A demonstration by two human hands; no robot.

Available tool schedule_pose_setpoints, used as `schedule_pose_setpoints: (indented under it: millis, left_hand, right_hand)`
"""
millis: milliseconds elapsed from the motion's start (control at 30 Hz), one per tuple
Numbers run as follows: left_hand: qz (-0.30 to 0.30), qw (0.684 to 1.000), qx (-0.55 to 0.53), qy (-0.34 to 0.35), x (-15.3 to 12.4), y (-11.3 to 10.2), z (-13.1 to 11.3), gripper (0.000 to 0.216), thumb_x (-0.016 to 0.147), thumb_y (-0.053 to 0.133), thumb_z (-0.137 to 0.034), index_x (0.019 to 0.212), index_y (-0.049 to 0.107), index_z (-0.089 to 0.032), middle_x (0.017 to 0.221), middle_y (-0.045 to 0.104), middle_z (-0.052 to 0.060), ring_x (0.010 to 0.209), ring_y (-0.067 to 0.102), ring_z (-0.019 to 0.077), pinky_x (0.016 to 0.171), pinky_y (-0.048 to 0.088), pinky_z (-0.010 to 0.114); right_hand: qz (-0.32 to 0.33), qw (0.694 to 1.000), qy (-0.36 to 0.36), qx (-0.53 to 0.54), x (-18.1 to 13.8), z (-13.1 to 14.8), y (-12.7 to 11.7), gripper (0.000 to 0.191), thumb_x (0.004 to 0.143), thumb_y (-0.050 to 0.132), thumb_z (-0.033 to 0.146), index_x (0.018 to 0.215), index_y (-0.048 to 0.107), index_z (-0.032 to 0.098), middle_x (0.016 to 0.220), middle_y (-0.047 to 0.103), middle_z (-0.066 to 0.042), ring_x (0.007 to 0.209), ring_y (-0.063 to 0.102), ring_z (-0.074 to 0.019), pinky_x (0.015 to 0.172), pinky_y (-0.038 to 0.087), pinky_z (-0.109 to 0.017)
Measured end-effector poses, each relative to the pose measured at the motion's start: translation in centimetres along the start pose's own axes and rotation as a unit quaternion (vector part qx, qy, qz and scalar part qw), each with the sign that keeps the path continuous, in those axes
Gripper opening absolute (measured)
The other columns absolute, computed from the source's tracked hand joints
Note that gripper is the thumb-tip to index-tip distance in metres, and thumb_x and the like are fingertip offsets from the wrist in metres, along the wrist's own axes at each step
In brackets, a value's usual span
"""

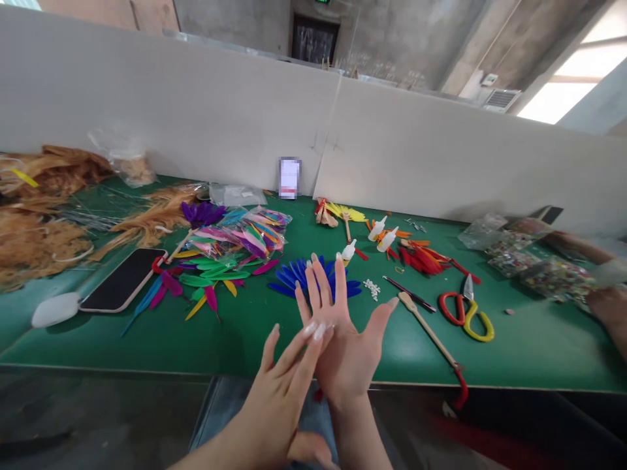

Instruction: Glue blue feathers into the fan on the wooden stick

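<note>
My right hand (345,343) is palm up with its fingers spread and nothing in it. The fingertips of my left hand (289,372) rest on the right palm; its fingers are stretched out. Just behind my right fingers, blue feathers (289,277) lie fanned on the green table (235,352), partly hidden by the hand. Small white beads (372,289) form a little pile to the right. Near my right thumb are a wooden stick (431,333) with a red cord at its end and a dark pen-like tool (409,294).
Scissors (465,310) lie to the right. White glue bottles (386,239) are near red feathers (424,256). On the left are a phone (125,281), coloured feathers (208,277), bagged feathers (249,235) and brown fibre (39,241). Another person's hands (607,307) are beside bead bags (556,277).
</note>
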State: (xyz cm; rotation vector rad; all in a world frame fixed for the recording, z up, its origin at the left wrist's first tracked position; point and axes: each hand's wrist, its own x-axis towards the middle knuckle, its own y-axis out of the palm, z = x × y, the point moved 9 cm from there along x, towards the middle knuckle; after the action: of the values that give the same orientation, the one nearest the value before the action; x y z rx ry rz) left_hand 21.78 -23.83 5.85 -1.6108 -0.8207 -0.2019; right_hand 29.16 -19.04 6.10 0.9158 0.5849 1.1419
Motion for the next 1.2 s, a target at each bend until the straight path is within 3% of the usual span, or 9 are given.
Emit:
schedule_pose_setpoints:
  millis: [200,333,533,700,867,1033,1200]
  left_hand:
    - [-0.019,0.999,-0.008,-0.034,0.6,-0.4,-0.1,0.105,0.074,0.0,-0.078,0.147,-0.007,-0.002,0.145,0.034,0.021,0.139,0.025,0.0289,0.113,-0.002,0.043]
    - [-0.01,1.0,-0.02,-0.016,0.2,-0.2,-1.3,0.098,0.08,0.003,-0.074,0.147,-0.004,-0.004,0.139,0.045,0.016,0.135,0.035,0.0234,0.113,-0.003,0.036]
    - [-0.012,0.999,0.006,-0.048,0.4,0.0,-0.8,0.108,0.072,0.0,-0.079,0.146,-0.009,-0.001,0.14,0.041,0.023,0.133,0.037,0.032,0.111,-0.006,0.043]
    - [-0.013,0.998,-0.016,-0.056,0.5,0.7,-1.7,0.102,0.076,0.005,-0.078,0.148,-0.009,-0.006,0.132,0.053,0.02,0.126,0.046,0.0297,0.111,-0.007,0.039]
    - [-0.008,0.994,-0.048,-0.099,1.0,0.6,-1.1,0.107,0.07,0.0,-0.081,0.148,-0.008,-0.007,0.141,0.041,0.023,0.131,0.037,0.0355,0.111,-0.005,0.047]
    - [-0.037,0.997,-0.023,-0.063,0.9,0.1,-1.5,0.103,0.075,0.004,-0.078,0.148,-0.005,-0.007,0.134,0.052,0.019,0.126,0.046,0.0285,0.111,-0.009,0.038]
    - [-0.014,0.996,-0.025,-0.088,1.0,0.2,-1.0,0.107,0.071,0.003,-0.081,0.148,-0.006,-0.007,0.143,0.04,0.02,0.133,0.036,0.0316,0.111,-0.009,0.042]
  right_hand:
    - [-0.014,1.0,0.015,-0.005,-0.9,-0.4,0.2,0.075,0.08,0.019,0.077,0.139,0.038,0.035,0.142,0.046,-0.001,0.136,0.033,-0.0195,0.114,0.015,-0.05]
    - [-0.008,1.0,-0.03,0.001,-1.0,0.8,0.1,0.079,0.08,0.012,0.078,0.14,0.035,0.034,0.145,0.042,0.0,0.138,0.029,-0.0184,0.115,0.013,-0.048]
    - [0.001,1.0,-0.029,-0.005,-1.4,0.4,0.2,0.083,0.076,0.014,0.082,0.141,0.034,0.035,0.146,0.041,-0.001,0.139,0.027,-0.0206,0.114,0.013,-0.051]
    - [-0.01,0.995,-0.096,-0.021,-1.2,2.5,0.9,0.083,0.071,0.018,0.085,0.14,0.033,0.041,0.144,0.043,0.003,0.139,0.025,-0.0177,0.114,0.012,-0.05]
    - [-0.015,0.998,-0.042,-0.052,-1.3,1.6,1.0,0.079,0.071,0.03,0.083,0.14,0.03,0.043,0.145,0.042,0.003,0.14,0.024,-0.0195,0.113,0.015,-0.052]
    - [-0.015,0.994,-0.095,-0.056,-1.3,2.5,0.9,0.076,0.074,0.026,0.08,0.14,0.028,0.043,0.146,0.039,0.004,0.14,0.024,-0.0189,0.113,0.013,-0.052]
    - [0.005,0.998,-0.061,-0.029,-1.4,1.7,1.0,0.075,0.075,0.021,0.08,0.139,0.033,0.042,0.146,0.041,0.004,0.138,0.029,-0.0217,0.112,0.016,-0.053]
